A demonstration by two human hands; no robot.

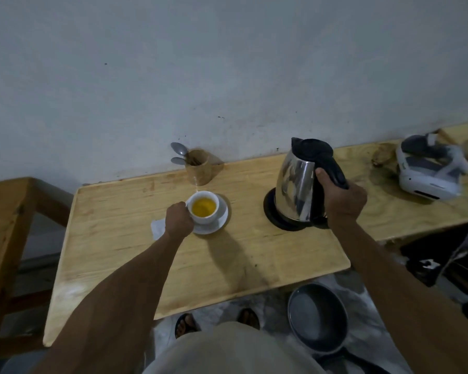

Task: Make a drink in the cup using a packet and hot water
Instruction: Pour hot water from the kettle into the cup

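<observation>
A white cup [203,207] holding yellow-orange powder or liquid stands on a white saucer [220,222] on the wooden table [135,247]. My left hand [178,220] grips the cup at its left side, by the handle. A steel electric kettle [297,184] with a black lid sits slightly tilted on its black base [274,221] to the right of the cup. My right hand [342,199] is closed around the kettle's black handle. A white packet [157,229] lies flat on the table under my left wrist, mostly hidden.
A wooden holder [199,168] with two spoons [179,153] stands against the wall behind the cup. A white and grey appliance [430,168] lies at the far right. Below the table edge a dark pan [318,323] rests on the floor beside my sandalled feet.
</observation>
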